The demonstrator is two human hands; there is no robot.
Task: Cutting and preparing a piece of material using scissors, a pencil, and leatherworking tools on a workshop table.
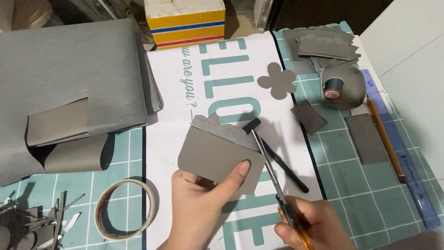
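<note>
My left hand [203, 206] holds a grey card-and-fabric piece [217, 155] with a scalloped top edge, thumb pressed on its lower right corner. My right hand [310, 224] grips orange-handled scissors [273, 178], whose blades run up along the right edge of that piece. A black pen-like tool [282, 164] lies on the white printed sheet [222, 74] just behind the blades. A grey flower-shaped cutout [276, 81] rests farther back on the sheet.
A large grey fabric sheet [69, 74] covers the left side. A tape roll [125, 208] and grey scraps [37, 222] lie at front left. Thread spool [334, 87], grey pieces [367, 136], pencil [386, 139] and blue ruler [407, 162] sit right on the teal cutting mat [351, 185]. A striped box [185, 23] stands behind.
</note>
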